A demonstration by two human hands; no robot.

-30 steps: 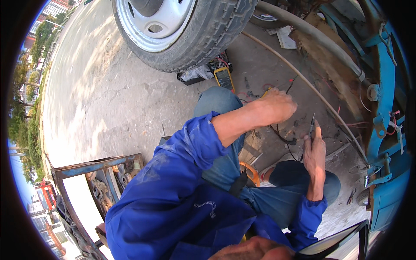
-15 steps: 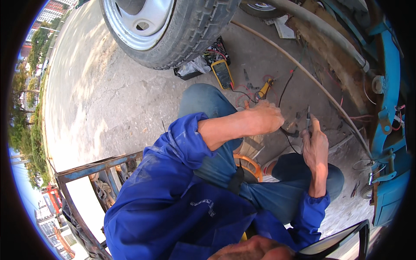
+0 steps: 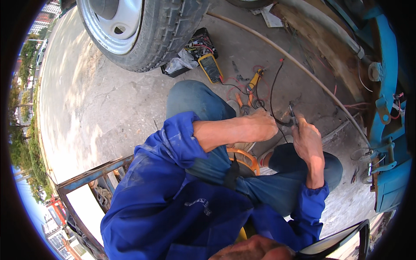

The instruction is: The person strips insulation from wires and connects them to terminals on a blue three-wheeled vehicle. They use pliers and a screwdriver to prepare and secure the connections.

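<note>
My left hand (image 3: 261,125) is closed in a fist, its fingertips turned away, so whatever it grips is hidden. A black cable (image 3: 271,97) curves along the ground just beyond it. My right hand (image 3: 307,138) is wrapped round a slim dark tool with a pointed tip (image 3: 293,113), its index finger lying along it and the tip pointing away from me. Beyond my left hand lie a yellow tool with orange handles (image 3: 255,81) and a small dark ring-shaped roll (image 3: 258,104). A yellow multimeter (image 3: 210,68) with leads lies further left.
A large tyre (image 3: 167,41) on a silver wheel stands at the far left, beside a black toolbox (image 3: 203,41). A long tan hose (image 3: 277,42) crosses toward the blue metal frame (image 3: 387,78) on the right. Below my hands is an orange ring-shaped thing (image 3: 251,162).
My right hand has moved left, closer to my left hand, and its tool now tilts leftward. The left hand has shifted slightly. The whole view has shifted, with the ground items further left.
</note>
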